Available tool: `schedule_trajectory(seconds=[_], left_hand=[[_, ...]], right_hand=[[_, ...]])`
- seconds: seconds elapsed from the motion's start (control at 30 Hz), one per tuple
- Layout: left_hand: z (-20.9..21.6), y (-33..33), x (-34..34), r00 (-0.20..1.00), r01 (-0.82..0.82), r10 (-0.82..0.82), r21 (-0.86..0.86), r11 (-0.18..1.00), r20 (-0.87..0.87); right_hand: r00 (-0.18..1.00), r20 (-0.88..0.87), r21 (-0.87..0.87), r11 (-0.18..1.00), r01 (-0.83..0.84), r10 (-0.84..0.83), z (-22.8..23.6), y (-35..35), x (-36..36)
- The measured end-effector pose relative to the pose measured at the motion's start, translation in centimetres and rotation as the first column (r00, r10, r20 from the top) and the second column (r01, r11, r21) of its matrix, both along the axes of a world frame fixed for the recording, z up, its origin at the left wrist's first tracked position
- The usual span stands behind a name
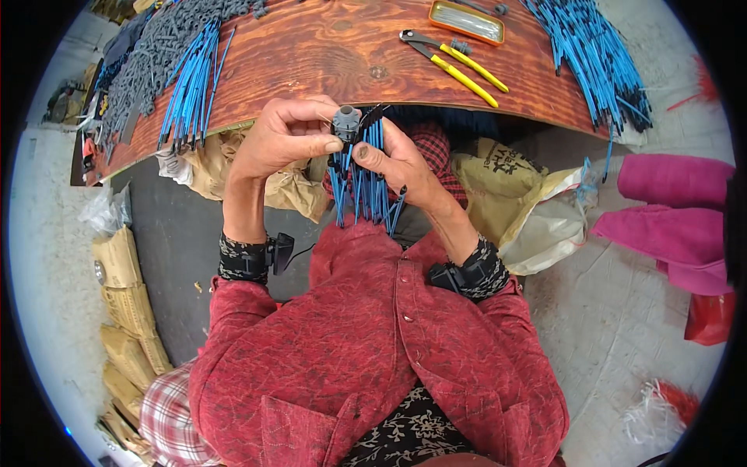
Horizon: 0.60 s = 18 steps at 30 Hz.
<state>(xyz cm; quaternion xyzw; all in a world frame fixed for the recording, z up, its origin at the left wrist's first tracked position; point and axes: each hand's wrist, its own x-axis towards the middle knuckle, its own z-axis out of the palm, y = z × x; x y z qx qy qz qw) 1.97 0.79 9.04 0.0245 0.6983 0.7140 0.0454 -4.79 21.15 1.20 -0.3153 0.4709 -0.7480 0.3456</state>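
Between the thumb and fingers of my left hand (284, 138) is a small dark grey ribbed plastic fitting (345, 123), with a round opening facing up. My right hand (398, 162) is closed around a bundle of thin blue rods with black ends (364, 187), its thumb lying near the fitting. The rods hang down in front of my lap. Both hands meet just off the table's near edge, and the fitting sits right at the top of the bundle. Whether a rod is pushed into the fitting is hidden by my fingers.
On the wooden table (311, 58) lie yellow-handled pliers (459, 66), an orange-rimmed tray (467, 22), a heap of grey fittings (159, 66), and blue rods at left (191, 86) and right (595, 70). Paper sacks (124, 303) line the left; a white sack (545, 226) stands right.
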Motion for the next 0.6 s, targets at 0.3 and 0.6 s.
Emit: schedule_trajectory(seconds=[0.3, 0.6], left_hand=[[0.1, -0.1, 0.4, 0.997, -0.059, 0.049, -0.166, 0.984, -0.066], [-0.7, -0.1, 0.3, 0.98, -0.101, 0.047, -0.285, 0.953, -0.192]], right_hand=[[1.0, 0.021, 0.03, 0.999, 0.018, -0.019, 0.2, -0.8, 0.0], [0.999, -0.019, 0.036, 0.999, 0.041, -0.04, -0.3, -1.3, 0.1]])
